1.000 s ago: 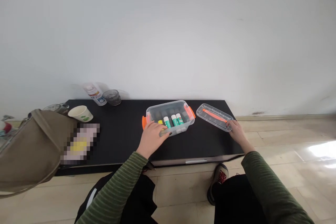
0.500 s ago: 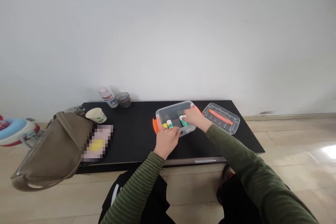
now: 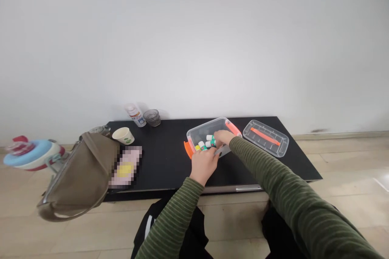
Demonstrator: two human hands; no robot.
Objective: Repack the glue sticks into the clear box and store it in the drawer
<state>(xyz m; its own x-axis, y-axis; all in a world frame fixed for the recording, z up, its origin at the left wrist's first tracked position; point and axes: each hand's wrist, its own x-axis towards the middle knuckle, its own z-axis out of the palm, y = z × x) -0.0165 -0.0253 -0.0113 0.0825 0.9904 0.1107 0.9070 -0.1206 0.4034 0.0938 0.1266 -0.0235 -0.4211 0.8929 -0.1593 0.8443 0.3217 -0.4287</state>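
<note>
Soft, diffuse light, faint shadows

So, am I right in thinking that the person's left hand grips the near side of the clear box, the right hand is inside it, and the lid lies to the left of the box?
Not quite: the lid lies to the right of the clear box, as the head view shows. The left hand and right hand are as you say.

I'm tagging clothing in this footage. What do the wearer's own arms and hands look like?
The left sleeve and right sleeve are long, green with thin paler stripes, ending near the wrists. The left hand and right hand wear no gloves; one dark nail shows on the left.
</note>
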